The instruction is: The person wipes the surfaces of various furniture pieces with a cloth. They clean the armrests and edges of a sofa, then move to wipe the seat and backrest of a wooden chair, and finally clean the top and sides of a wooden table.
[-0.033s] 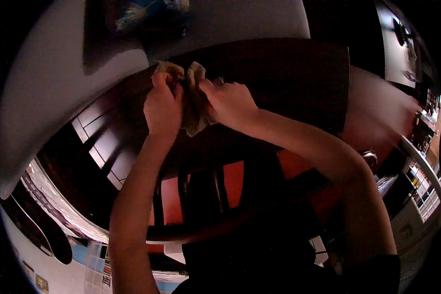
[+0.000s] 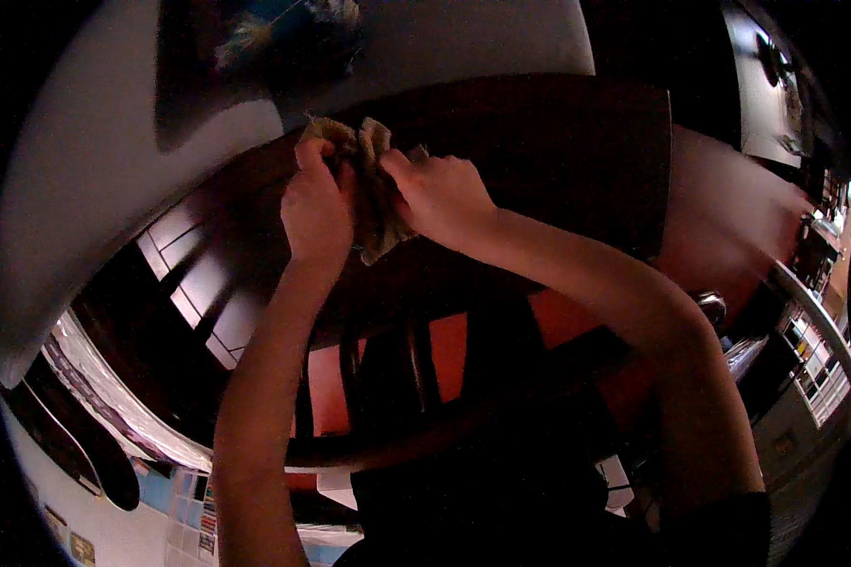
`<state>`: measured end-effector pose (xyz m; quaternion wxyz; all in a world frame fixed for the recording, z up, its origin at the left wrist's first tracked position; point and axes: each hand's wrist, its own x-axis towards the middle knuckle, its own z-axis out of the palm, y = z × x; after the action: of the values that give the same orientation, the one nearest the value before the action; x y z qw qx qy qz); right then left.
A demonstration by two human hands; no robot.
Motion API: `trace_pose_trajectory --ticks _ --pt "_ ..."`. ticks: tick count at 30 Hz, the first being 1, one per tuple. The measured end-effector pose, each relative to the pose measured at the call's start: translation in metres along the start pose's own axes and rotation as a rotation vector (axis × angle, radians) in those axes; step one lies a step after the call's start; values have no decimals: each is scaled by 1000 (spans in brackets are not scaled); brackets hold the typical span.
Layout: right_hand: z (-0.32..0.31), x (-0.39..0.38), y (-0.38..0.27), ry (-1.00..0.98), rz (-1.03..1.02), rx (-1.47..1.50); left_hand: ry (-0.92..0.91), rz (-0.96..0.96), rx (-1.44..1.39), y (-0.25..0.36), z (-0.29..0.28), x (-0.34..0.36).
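Note:
A crumpled, brownish cloth [image 2: 378, 248] is bunched between my two hands over the dark wooden table [image 2: 558, 161]. My left hand [image 2: 315, 213] is closed on its left side, with the thumb and fingers pressed into the folds. On the other side my right hand [image 2: 449, 200] grips the cloth with curled fingers. Loose edges stick out above both hands and hang below them. Whether the cloth touches the tabletop is hard to tell in the dim light.
A dark chair with upright slats [image 2: 421, 364] stands between me and the table. Along the far side runs a pale wall [image 2: 85, 180]. Window light reflects off the tabletop's left part, and reddish floor [image 2: 728, 203] lies past its right end.

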<state>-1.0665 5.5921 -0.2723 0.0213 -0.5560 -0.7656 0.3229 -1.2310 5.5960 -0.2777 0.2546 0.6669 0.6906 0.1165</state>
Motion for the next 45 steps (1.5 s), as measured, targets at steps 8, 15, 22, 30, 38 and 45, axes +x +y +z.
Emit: trace_pose_trajectory --ticks 8,15,22,30,38,45 --pt "-54 -13 98 210 105 -1 20 278 115 98 56 1" --pt "-103 -66 212 271 318 56 -234 362 127 214 126 10" --pt "-120 -126 279 248 434 83 -552 452 81 282 153 16" --pt "-85 -129 191 -386 270 64 -906 372 175 184 87 -28" --pt "-27 -48 55 -679 -79 33 -742 71 381 61 24 -78" --pt "-18 -88 56 -1013 -63 30 -955 336 354 87 52 -98"
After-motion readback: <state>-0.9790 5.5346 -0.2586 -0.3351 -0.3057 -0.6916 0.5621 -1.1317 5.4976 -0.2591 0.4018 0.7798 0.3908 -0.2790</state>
